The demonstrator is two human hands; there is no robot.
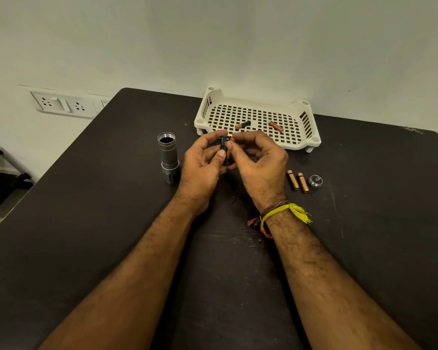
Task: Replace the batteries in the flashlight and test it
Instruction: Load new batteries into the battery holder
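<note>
The flashlight (169,157) stands on the dark table (86,223) just left of your hands, head down, with its threaded open end facing up so you look into a dark, hollow barrel. Its body is silver-grey metal with ringed grooves below the thread and a wider, scalloped head against the tabletop. Its tail cap (315,181), a small round silver piece, lies well apart from it on your right side of the table.

Your left hand (202,162) curls round a small black battery holder (225,151), held upright above the table between both hands. Your right hand (258,160) pinches a copper-topped battery (232,139) at the holder's upper edge, thumb and forefinger closed on it; only the battery's tip shows, so how far it sits in the holder cannot be told.

Two copper-coloured batteries (298,181) lie side by side on the table, just left of the tail cap and near your right wrist. Two more batteries (243,125) with black and copper or reddish casing lie apart from each other in the white perforated tray (311,142) at the far edge of the table, beyond your hands. A yellow thread band (286,210) circles your right wrist.
</note>
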